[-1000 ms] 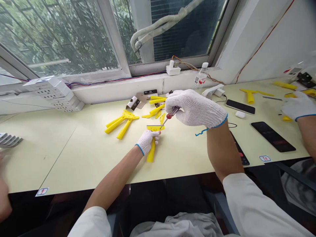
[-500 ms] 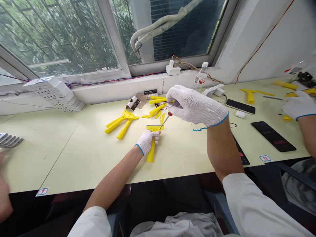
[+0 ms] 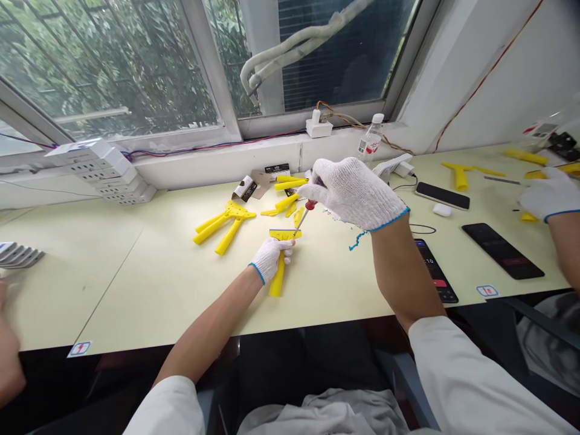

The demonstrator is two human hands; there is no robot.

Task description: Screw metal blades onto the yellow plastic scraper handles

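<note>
Far-left hand: we see a bare hand [image 3: 9, 356] at the picture's edge. It belongs to someone else and holds nothing we can see.

Yellow pile: loose yellow scrapers [image 3: 224, 225] lie on the table [image 3: 136, 284], a bit left of our left fingers and further from us.

Our left hand: our left hand [image 3: 270, 258] is in a white glove. Its fingers are curled tight around the handle of one yellow scraper [image 3: 280, 266], pressing it flat on the table.

Scraper: it is T-shaped. Its long handle points from our fingers back toward us, and its wide head sits just past our fingertips, toward the window.

Screwdriver: the thin screwdriver [image 3: 302, 219] slants down from our right fingers to the scraper head. Its tip seems to touch the right part of the head, just past our left fingers.

Our right hand: our right hand [image 3: 351, 192] is gloved too. Its fingers are pinched around the red screwdriver handle. It is up and to the right of the scraper head, so the left hand is the closer one.

Small parts: more yellow bits [image 3: 287, 196] lie just behind the screwdriver.

Phones: dark phones [image 3: 502, 251] lie right of our right wrist.

Far-right hand: another person's gloved hand [image 3: 546, 196] rests on a yellow part.
</note>
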